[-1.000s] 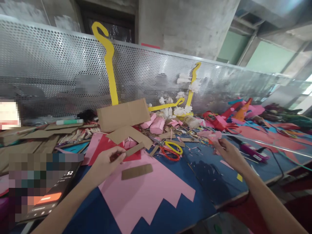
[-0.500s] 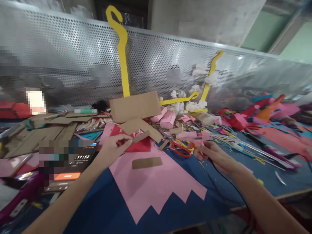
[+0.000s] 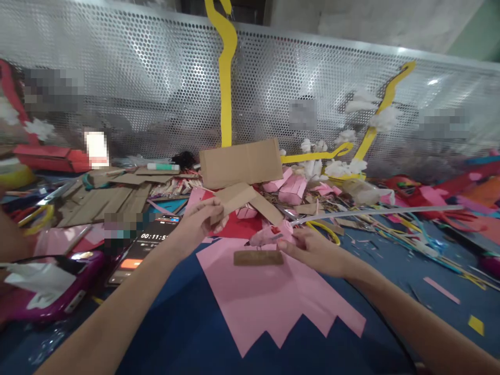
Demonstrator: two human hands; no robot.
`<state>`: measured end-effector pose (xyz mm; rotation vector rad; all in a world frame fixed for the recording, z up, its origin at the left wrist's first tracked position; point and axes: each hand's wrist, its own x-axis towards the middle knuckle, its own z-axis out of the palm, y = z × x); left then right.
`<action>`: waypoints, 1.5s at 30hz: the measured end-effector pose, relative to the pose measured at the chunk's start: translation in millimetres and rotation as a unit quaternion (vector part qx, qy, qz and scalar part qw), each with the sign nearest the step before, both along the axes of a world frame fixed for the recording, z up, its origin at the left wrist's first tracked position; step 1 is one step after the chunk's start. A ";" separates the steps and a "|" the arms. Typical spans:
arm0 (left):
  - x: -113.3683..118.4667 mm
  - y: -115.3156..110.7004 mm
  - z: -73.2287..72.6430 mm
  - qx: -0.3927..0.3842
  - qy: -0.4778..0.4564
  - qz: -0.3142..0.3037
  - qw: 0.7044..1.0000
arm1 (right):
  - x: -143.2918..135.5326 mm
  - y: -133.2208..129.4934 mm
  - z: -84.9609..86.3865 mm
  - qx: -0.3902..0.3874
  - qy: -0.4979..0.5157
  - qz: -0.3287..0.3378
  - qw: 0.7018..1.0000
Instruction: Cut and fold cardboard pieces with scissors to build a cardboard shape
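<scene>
My left hand (image 3: 206, 221) is closed, its fingers pinching a thin cardboard strip (image 3: 239, 202) that overlaps a bent cardboard piece behind it. My right hand (image 3: 316, 250) grips a pink glue gun (image 3: 264, 237), its nozzle pointing left. From its back a long translucent glue stick (image 3: 383, 212) reaches to the right. Just below the nozzle, a short brown cardboard rectangle (image 3: 258, 258) lies on a pink sheet (image 3: 269, 297) with a zigzag front edge. Whether the nozzle touches the rectangle, I cannot tell. A red sheet (image 3: 244, 228) shows behind.
Behind stand a cardboard box (image 3: 241, 162) with a tall yellow hook (image 3: 226, 99) and a perforated metal screen (image 3: 156, 67). At left lie a phone (image 3: 150, 242) and a purple device (image 3: 64, 291). Scraps and sticks litter the blue table (image 3: 175, 323) at right.
My right hand has brought the glue gun leftward, over the pink sheet near the brown rectangle. My left hand still holds the strip, and the camera view has turned slightly left.
</scene>
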<state>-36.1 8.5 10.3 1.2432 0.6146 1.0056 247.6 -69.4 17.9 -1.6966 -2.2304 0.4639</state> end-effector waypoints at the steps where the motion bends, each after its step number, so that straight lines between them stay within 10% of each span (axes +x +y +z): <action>1: 0.5 -0.1 0.2 -0.002 -0.003 0.001 1.000 | -3.4 0.1 1.2 0.000 -0.012 0.004 1.000; 45: 3.0 -1.1 1.6 -0.003 -0.040 0.020 0.999 | -27.7 1.5 14.3 -0.041 -0.069 0.034 0.996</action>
